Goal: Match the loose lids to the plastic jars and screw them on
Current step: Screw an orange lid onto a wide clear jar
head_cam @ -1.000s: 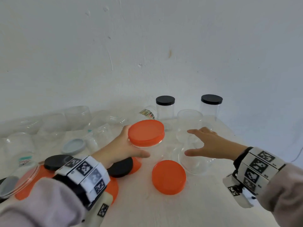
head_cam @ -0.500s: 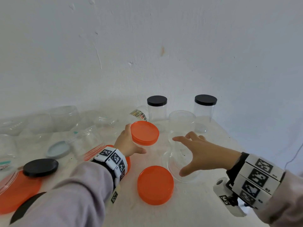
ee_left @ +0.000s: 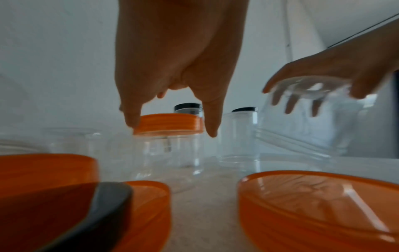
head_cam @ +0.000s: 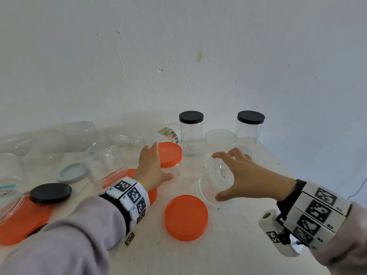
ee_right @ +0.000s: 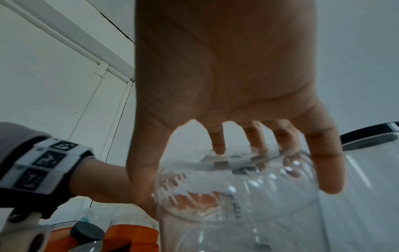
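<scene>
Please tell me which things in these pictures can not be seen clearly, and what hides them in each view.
- Head view: the orange-lidded jar is partly behind the left hand, so its grip contact is unclear.
- Right wrist view: the clear jar under the right hand is blurred; whether the fingertips touch it cannot be told.
- Left wrist view: the black lid is blurred and cut off by the lower edge.
- Head view: the label on the lying jar is too small to read.

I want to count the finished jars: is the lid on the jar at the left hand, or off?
On. The orange lid sits on top of the clear jar; whether it is screwed tight, cannot tell.
</scene>
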A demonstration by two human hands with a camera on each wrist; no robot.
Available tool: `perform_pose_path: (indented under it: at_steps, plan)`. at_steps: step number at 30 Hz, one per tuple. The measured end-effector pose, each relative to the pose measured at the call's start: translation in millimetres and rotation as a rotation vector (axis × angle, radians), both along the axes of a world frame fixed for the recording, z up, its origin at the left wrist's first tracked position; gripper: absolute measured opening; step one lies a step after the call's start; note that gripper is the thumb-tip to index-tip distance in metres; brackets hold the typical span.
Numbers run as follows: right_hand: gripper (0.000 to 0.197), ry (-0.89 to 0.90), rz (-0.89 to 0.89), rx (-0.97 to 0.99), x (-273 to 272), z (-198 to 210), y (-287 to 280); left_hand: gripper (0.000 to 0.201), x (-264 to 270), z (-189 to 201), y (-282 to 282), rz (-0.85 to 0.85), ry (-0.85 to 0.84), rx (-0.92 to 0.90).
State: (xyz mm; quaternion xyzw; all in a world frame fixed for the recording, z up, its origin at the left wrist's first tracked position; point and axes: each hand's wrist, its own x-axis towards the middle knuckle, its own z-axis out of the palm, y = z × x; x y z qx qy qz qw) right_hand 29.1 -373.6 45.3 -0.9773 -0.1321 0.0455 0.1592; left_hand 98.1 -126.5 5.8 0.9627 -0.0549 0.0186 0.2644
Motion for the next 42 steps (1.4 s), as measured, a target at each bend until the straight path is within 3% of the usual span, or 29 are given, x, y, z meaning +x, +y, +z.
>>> perform_pose_path:
  at_steps: [3,5,7,10,16,21,25,29,36,40,42]
  plan:
    - [0.099,-0.062,-0.051,0.052,-3,7,-1,0.098,-26,0,-8,-0.210,-0.132,0.079]
    - [0.099,-0.101,-0.099,0.080,-5,11,-2,0.095,-42,-3,-11,-0.395,-0.022,0.144]
    - [0.097,-0.122,-0.142,0.104,-6,14,-3,0.105,-53,-8,-15,-0.517,0.212,0.258]
    - [0.095,-0.105,-0.187,0.167,-8,14,-4,0.119,-63,-17,-20,-0.555,0.441,0.431]
    - [0.099,0.030,-0.241,0.283,-12,10,-2,0.114,-74,-24,-17,-0.506,0.357,0.492]
    - [0.095,0.002,-0.305,0.356,-16,4,2,0.111,-75,-17,9,-0.393,0.385,0.249]
    - [0.090,0.026,-0.387,0.423,-19,-3,12,0.070,-75,-3,37,-0.325,0.280,-0.089]
    - [0.099,0.188,-0.389,0.473,-22,-9,28,0.084,-78,11,63,-0.224,0.218,-0.291]
    - [0.108,0.300,-0.316,0.597,-40,-17,75,0.075,-90,28,96,-0.128,0.222,-0.437]
    - [0.096,0.326,-0.295,0.588,-50,-27,102,0.071,-97,31,107,-0.138,0.219,-0.464]
    - [0.091,0.346,-0.294,0.590,-55,-34,114,0.054,-103,32,111,-0.161,0.196,-0.457]
